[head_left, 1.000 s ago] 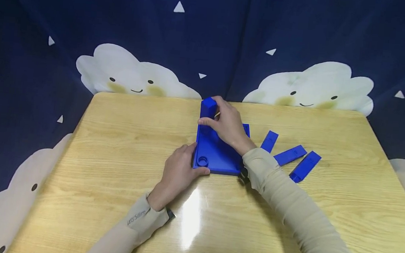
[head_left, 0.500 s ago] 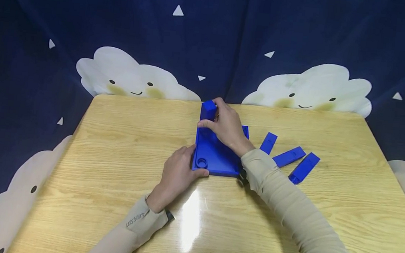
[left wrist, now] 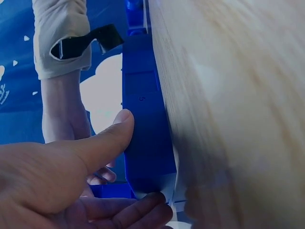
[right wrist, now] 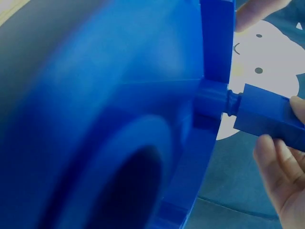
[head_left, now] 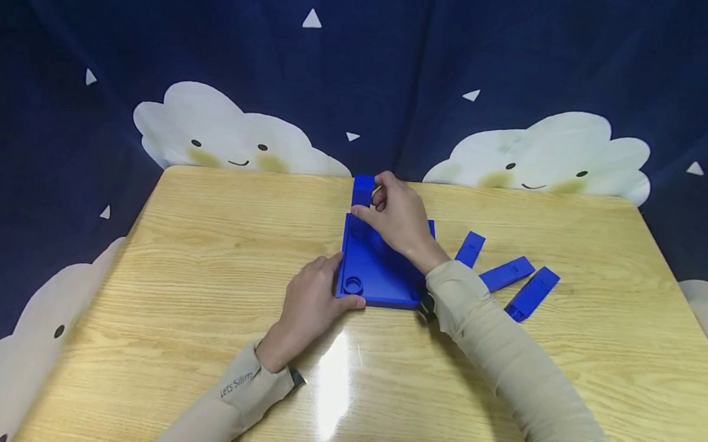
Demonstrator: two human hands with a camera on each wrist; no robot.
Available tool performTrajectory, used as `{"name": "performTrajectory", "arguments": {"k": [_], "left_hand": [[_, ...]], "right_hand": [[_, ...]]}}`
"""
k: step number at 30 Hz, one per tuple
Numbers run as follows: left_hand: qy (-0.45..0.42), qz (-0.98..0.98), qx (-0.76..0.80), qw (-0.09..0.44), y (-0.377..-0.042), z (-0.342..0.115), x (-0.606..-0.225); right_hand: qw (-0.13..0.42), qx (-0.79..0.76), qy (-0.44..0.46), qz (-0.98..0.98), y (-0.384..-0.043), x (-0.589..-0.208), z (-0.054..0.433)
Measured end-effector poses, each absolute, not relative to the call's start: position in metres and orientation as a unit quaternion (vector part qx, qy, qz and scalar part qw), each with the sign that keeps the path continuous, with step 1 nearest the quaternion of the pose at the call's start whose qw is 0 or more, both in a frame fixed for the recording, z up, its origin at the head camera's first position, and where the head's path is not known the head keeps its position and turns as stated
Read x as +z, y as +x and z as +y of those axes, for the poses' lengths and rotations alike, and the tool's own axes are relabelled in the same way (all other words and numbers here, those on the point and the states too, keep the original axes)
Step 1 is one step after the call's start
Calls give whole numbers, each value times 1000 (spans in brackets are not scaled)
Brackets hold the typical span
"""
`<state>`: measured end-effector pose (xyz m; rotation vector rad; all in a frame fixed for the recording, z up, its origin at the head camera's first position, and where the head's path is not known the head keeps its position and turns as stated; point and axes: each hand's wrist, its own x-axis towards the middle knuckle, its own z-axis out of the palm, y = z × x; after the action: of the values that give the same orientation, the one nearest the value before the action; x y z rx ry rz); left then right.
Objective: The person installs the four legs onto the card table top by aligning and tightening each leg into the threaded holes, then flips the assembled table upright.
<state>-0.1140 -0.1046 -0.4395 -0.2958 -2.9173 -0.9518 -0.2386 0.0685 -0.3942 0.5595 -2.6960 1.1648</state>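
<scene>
A shallow blue tabletop-like board point(head_left: 381, 272) with raised edges lies on the table, a round socket point(head_left: 353, 285) at its near left corner. My left hand point(head_left: 311, 296) grips that corner, thumb along the front edge and fingers at the left side. In the left wrist view the thumb presses the board's side wall point(left wrist: 145, 114). Over the far left corner, my right hand point(head_left: 400, 216) pinches an upright square blue leg point(head_left: 363, 188) between thumb and fingers. The right wrist view shows the leg's ridged, narrow end point(right wrist: 232, 102) right at the corner socket point(right wrist: 212, 98).
Right of the board lie three loose blue legs, a far one point(head_left: 470, 249), a middle one point(head_left: 506, 273) and a near one point(head_left: 533, 293). The right sleeve point(head_left: 484, 317) passes close beside them. A dark blue curtain point(head_left: 249, 43) hangs behind the wooden table point(head_left: 213, 237).
The leg has turned about its upright axis, a flat face now showing where an edge was. My right fingers have shifted slightly with it. The left hand and board stay put.
</scene>
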Motion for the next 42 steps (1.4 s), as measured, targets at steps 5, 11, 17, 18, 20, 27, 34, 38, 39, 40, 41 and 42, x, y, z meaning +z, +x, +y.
{"name": "performTrajectory", "arguments": {"k": [5,11,17,18,20,27,34,38,39,40,41,42], "left_hand": [[-94,-946,-309,31,-114,-104,-439],[-92,-946,-308,27,-115,-103,-441],[-91,-948,-305,26,-116,-102,-438],[-91,-948,-304,26,-117,-102,-438],[-91,-948,-305,26,-117,-102,-437],[-89,-948,-306,18,-114,-102,-437],[-94,-949,-300,30,-113,-103,-438],[-92,-949,-299,33,-112,-103,-437],[-92,-949,-299,35,-112,-103,-437],[-91,-949,-300,36,-112,-102,-437],[-91,-949,-300,37,-111,-103,-437],[-91,-949,-301,37,-111,-102,-437]], "right_hand": [[78,389,184,-899,-239,-394,70],[71,395,180,-898,-238,-395,70],[80,392,181,-899,-239,-394,71],[83,389,183,-899,-239,-394,71],[87,384,188,-900,-239,-394,70],[79,370,194,-905,-238,-396,67],[76,381,186,-902,-239,-397,68],[77,385,191,-900,-240,-398,68],[77,387,191,-899,-240,-398,69],[78,388,191,-898,-240,-398,69],[77,389,191,-898,-240,-398,69],[77,390,191,-898,-240,-398,70]]}}
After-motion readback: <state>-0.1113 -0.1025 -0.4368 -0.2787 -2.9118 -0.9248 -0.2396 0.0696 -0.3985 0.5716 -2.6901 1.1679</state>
